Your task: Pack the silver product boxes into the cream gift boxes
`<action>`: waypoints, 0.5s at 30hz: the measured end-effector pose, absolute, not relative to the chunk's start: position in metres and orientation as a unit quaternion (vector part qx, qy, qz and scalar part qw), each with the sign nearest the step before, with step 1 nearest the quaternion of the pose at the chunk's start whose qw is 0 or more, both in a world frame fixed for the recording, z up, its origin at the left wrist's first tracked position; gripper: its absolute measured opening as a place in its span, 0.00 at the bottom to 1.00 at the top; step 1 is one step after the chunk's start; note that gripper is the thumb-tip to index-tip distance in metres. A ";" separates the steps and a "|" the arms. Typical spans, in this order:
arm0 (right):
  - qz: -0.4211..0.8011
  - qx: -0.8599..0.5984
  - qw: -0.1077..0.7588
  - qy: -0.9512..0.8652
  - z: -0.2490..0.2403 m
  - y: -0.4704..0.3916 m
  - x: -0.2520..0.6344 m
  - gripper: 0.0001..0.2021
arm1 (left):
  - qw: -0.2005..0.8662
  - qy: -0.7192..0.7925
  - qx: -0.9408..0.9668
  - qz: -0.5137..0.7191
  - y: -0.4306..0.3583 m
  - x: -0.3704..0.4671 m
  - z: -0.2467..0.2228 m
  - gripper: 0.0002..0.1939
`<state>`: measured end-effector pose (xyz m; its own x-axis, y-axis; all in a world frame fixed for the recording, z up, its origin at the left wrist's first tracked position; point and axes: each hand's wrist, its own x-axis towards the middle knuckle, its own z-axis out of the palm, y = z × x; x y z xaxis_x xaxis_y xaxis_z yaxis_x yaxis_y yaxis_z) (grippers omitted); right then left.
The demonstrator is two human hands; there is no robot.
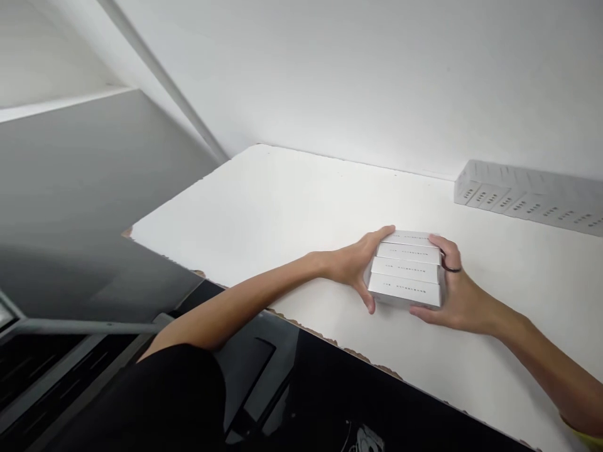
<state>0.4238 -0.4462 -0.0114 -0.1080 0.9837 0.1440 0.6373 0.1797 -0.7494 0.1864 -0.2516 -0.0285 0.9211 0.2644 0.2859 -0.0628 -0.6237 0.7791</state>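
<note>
Several small white boxes [406, 270] stand side by side in a row on the white table, each with a line of tiny print along its top. My left hand [354, 262] presses against the row's left end, thumb at the near corner and fingers at the far one. Around the right end wraps my right hand [455, 295], a dark ring on one finger. Between them the two hands grip the row from both sides. Some fingertips are hidden behind the boxes.
A longer row of similar white boxes [527, 198] stands at the back right against the wall [377, 81]. The white table [264, 207] has a chipped front edge. Below that edge, dark objects [264, 376] lie in shadow. A grey panel [85, 188] rises at the left.
</note>
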 end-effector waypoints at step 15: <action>0.036 -0.715 -0.116 -0.688 0.081 -0.272 0.445 0.52 | 0.418 0.175 0.768 0.451 -0.421 0.090 -0.026 0.28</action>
<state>0.4449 -0.2724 0.0808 0.0506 0.9760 -0.2116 0.9928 -0.0262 0.1165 0.0898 -0.4213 -0.0260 0.5313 0.6467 0.5473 -0.1087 -0.5886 0.8011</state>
